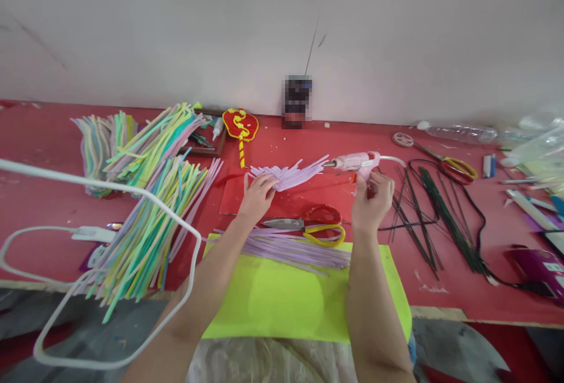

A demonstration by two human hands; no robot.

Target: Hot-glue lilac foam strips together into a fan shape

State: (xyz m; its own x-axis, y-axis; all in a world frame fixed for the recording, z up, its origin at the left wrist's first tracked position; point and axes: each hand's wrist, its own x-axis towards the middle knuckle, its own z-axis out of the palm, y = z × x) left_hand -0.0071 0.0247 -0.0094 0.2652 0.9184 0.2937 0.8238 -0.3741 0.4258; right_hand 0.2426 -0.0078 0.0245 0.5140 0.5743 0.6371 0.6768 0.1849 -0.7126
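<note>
My left hand (258,197) presses flat, fingers spread, on a fan of short lilac strips (288,175) lying on a red sheet (229,198). My right hand (372,201) is wrapped round the handle of a pink glue gun (356,163), whose nozzle points left at the tips of the lilac strips. Red and yellow scissors (311,224) lie between my forearms. Just in front of them, a bundle of long lilac strips (291,248) rests on a yellow-green sheet (273,306).
Piles of pastel strips (145,218) fill the left of the red table (44,195), with a white cable (110,189) looping over them. Green wires (440,218), a black cord and a second pair of scissors (449,165) lie right. A red ornament (240,126) sits by the wall.
</note>
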